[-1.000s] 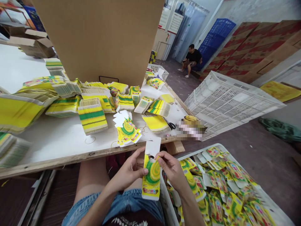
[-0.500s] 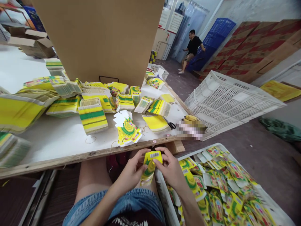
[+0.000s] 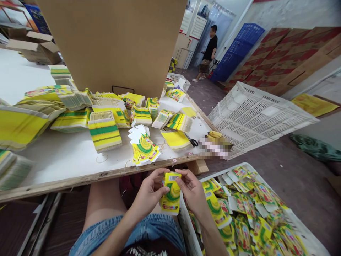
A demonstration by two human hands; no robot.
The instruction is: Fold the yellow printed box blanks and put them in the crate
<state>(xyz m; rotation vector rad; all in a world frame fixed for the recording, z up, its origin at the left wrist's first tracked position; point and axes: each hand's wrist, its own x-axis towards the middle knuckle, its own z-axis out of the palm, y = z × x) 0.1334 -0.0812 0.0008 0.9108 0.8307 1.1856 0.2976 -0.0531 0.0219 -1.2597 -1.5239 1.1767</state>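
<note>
Between my two hands, above my lap and just in front of the table edge, is a small yellow and green printed carton [image 3: 172, 193] with a barcode near its top. My left hand [image 3: 153, 192] grips its left side, thumb on the front. On the opposite side my right hand [image 3: 193, 190] pinches the upper right edge, thumb near the barcode. Fingers behind the carton are partly hidden. Fanned flat cartons [image 3: 145, 145] lie on the table just beyond my hands. To my right, a white crate [image 3: 246, 166] holds many similar cartons.
Bundled carton stacks [image 3: 104, 131] line the white table [image 3: 69, 156]. Scissors [image 3: 192, 141] and bananas [image 3: 215, 134] lie near its right corner. A large cardboard box [image 3: 114, 46] stands behind. White plastic crates [image 3: 255, 117] stand at right; a person [image 3: 209, 53] is on the floor beyond.
The carton has turned so that more of its printed front faces me; both hands still hold it. The person in the background has moved left.
</note>
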